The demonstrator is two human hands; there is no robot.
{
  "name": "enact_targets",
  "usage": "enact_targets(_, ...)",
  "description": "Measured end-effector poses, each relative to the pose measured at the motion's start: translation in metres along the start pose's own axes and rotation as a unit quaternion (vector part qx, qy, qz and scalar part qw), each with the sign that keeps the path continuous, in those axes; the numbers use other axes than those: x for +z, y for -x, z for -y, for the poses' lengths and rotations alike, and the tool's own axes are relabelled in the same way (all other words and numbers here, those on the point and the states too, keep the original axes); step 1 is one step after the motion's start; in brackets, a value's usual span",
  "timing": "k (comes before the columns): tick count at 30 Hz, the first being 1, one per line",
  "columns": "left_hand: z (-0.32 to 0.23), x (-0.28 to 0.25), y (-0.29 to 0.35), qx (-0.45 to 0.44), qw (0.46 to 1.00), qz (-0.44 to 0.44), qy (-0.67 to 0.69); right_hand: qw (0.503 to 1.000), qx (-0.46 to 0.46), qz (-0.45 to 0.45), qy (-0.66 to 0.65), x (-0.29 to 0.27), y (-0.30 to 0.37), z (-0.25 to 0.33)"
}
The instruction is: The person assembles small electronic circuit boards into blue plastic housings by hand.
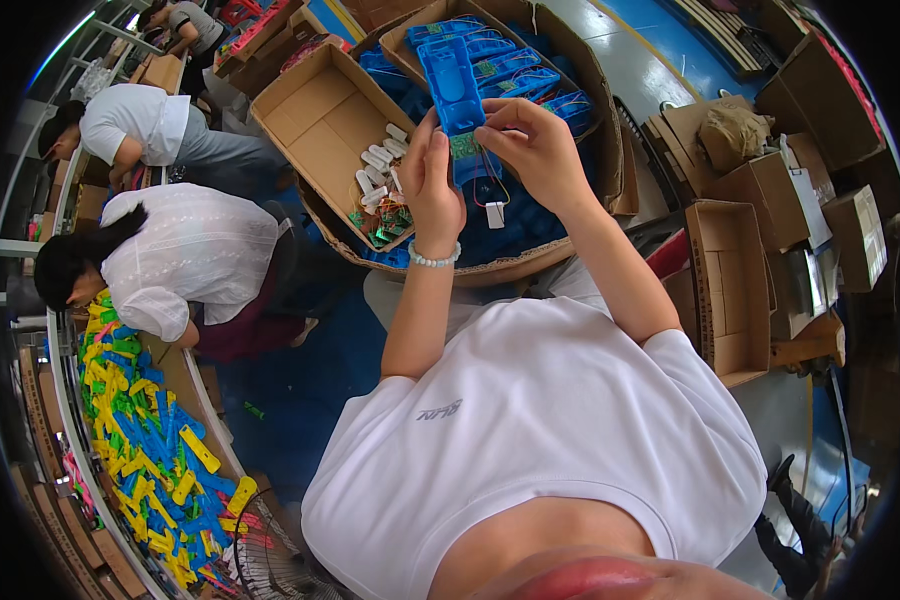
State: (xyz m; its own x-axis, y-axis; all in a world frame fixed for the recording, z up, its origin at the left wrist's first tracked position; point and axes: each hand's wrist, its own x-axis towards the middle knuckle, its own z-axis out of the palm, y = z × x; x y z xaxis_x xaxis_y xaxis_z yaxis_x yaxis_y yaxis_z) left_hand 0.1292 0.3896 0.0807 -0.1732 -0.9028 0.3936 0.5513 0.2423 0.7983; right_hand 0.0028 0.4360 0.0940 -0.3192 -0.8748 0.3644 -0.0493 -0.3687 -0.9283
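Note:
Over the large carton, my two hands hold a long blue plastic housing [451, 80] with its hollow side up. My left hand [433, 190] is closed along the left edge of the housing. My right hand [535, 148] pinches its right edge, the thumb beside a small green circuit board [465, 146] at the near end. Thin wires run down from the board to a white block-shaped part [495, 214] that hangs loose. More blue housings with boards and wires [515, 72] lie in a cardboard tray just beyond my hands.
To the left, a shallow cardboard box [315, 100] holds white parts [378, 160] and green boards. The large carton's rim [510, 272] is close to my body. Colourful plastic pieces [160, 450] cover a bench where a person [190, 255] bends over. Boxes [732, 290] stand at right.

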Motion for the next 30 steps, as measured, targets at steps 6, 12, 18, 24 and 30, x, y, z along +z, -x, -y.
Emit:
enact_targets(6, 0.017, -0.017, -0.026, 0.045, 0.984, 0.035, -0.171, 0.999, 0.03, 0.02, -0.028, -0.003, -0.029, -0.013)
enact_targets(12, 0.034, -0.016, -0.052, 0.053, 0.987, 0.006, -0.154, 0.997, 0.037, 0.04, -0.053, -0.005, -0.061, -0.026)
enact_targets(18, 0.052, -0.018, -0.074, 0.003, 0.993, -0.006, -0.114, 0.995, 0.039, 0.045, -0.078, -0.008, -0.094, -0.043)
enact_targets(24, 0.059, -0.015, -0.103, -0.01, 0.999, -0.025, -0.029, 0.998, -0.015, 0.048, -0.049, -0.006, -0.122, -0.055)
enact_targets(30, 0.066, -0.015, -0.12, -0.036, 0.999, -0.011, 0.019, 0.993, 0.049, 0.049, -0.101, -0.005, -0.149, -0.059)
